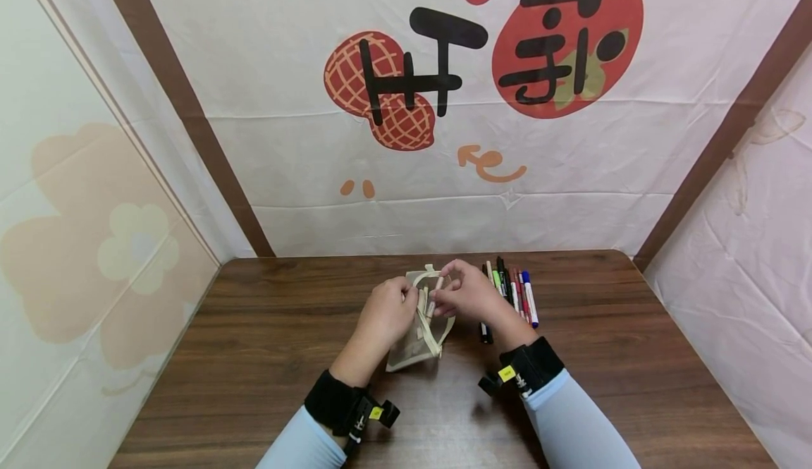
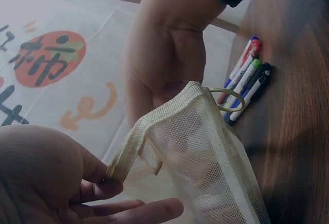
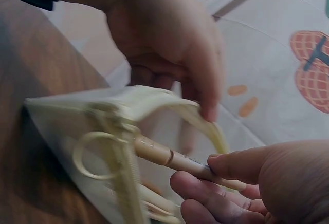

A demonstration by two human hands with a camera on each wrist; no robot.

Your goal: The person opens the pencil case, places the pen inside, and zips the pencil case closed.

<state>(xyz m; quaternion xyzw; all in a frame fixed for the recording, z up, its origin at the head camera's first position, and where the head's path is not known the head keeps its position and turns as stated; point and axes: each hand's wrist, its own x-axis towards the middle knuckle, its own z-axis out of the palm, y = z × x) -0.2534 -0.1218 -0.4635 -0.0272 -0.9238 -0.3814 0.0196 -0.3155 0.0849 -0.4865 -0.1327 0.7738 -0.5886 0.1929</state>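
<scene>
A cream mesh zip pouch point(image 1: 406, 357) is propped open on the table between both hands. My left hand point(image 1: 387, 312) pinches one zipper edge of its mouth between thumb and fingers, as the left wrist view shows. In my right hand point(image 1: 471, 293) is a beige marker point(image 3: 191, 165), held between thumb and fingers, with its far end inside the pouch mouth. Other light-coloured sticks point(image 3: 160, 206) show inside the pouch. A cream ring loop point(image 2: 243, 100) hangs from one end of the zipper.
Several markers point(image 1: 515, 293) with black, green, red and blue parts lie side by side right of the pouch, partly behind the right hand. The brown wooden table point(image 1: 254, 356) meets a printed fabric backdrop point(image 1: 304, 233) at its rear edge.
</scene>
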